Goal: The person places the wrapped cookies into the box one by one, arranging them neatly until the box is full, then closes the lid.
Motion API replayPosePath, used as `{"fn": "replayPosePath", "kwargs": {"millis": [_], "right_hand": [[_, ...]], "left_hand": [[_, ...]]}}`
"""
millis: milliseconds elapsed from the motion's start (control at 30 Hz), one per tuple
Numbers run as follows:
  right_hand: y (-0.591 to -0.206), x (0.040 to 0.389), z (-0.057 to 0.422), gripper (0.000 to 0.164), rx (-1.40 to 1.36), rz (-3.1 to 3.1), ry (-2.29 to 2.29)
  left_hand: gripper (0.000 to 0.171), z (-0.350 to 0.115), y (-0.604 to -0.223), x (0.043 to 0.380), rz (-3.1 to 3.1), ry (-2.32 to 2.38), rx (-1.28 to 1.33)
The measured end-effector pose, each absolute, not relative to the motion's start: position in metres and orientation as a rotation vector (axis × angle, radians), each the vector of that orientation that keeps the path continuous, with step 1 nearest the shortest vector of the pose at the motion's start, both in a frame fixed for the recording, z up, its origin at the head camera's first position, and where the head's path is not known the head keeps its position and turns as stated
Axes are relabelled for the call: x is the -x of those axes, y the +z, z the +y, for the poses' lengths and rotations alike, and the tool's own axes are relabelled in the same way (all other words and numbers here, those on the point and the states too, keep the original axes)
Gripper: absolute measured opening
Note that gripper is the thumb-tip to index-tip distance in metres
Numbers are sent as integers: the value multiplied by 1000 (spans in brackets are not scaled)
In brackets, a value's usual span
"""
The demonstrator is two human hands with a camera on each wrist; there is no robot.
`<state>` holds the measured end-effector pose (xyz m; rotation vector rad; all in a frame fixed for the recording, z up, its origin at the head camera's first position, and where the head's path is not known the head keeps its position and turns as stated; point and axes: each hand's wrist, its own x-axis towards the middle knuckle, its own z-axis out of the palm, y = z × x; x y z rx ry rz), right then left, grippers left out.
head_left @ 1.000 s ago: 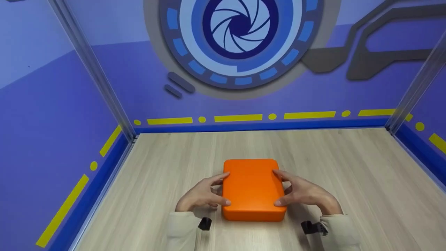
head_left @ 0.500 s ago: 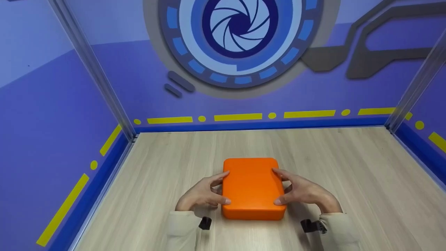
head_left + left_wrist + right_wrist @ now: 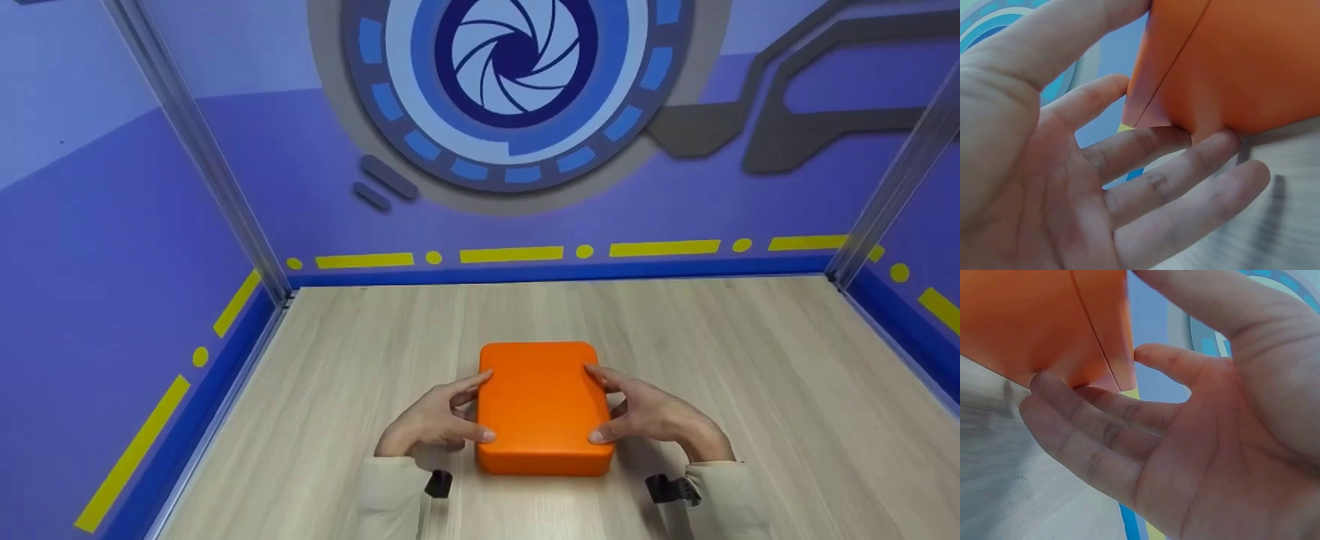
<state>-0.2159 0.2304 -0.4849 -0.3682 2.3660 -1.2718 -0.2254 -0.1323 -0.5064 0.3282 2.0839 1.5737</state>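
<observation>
Between the two hands in the head view is an orange box, rectangular with rounded corners and a smooth top. A thin seam runs along the side of the box in the left wrist view. My left hand grips its left side, thumb and index fingertip on the top edge. On the opposite side my right hand holds it the same way. Lower down, other fingers of the left hand reach the bottom edge. The right wrist view has the right hand with fingertips against the box's lower edge too.
The box is over a light wood-grain table. Blue-purple panels with yellow dashes enclose the back wall and both sides, joined by metal corner posts. A dark wrist device sits at each cream sleeve.
</observation>
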Motion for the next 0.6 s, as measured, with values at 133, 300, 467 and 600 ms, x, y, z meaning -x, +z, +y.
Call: {"fn": "replayPosePath", "kwargs": {"millis": [133, 300, 467, 600], "right_hand": [[-487, 215, 230, 111, 387, 2378, -1252], [-483, 210, 226, 104, 410, 2405, -1229], [-477, 202, 219, 87, 411, 2576, -1152], [-478, 201, 210, 63, 450, 2886, -1149]], "left_hand": [[97, -133, -510, 224, 2095, 1599, -332], [94, -133, -513, 217, 2172, 1590, -338], [94, -129, -509, 211, 2432, 1447, -395], [96, -123, -504, 212, 2692, 1313, -399]]}}
